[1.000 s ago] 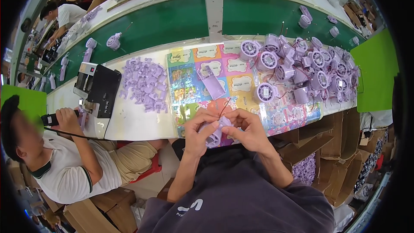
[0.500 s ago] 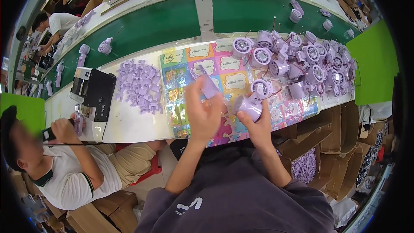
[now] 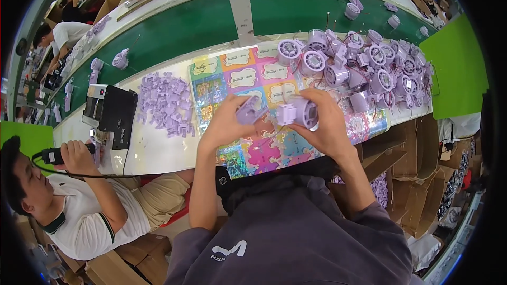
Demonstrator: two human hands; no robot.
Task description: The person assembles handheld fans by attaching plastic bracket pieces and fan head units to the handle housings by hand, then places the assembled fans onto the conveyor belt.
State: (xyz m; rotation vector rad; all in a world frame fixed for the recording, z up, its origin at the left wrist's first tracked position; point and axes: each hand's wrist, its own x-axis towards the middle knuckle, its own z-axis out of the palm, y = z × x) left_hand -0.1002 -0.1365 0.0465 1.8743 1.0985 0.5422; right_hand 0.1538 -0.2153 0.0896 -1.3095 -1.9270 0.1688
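Observation:
In my left hand is a lilac plastic shell piece, shaped like a shallow trough, gripped between thumb and fingers. My right hand wraps round a lilac round fan housing, turned on its side with a small square block facing the shell piece. A short gap separates the two parts. Both are held above a colourful patterned mat on the table. Beyond my right hand lies a heap of similar lilac fan housings with thin red wires.
Small lilac parts lie piled left of the mat, beside a black machine. A co-worker at the left holds a black corded tool. A green conveyor belt with scattered lilac parts runs behind. Cardboard boxes stand below the table at right.
My hands have come to the same height, bringing the shell piece and fan housing closer together. The fan housing has been turned onto its side, and the shell piece has been tilted.

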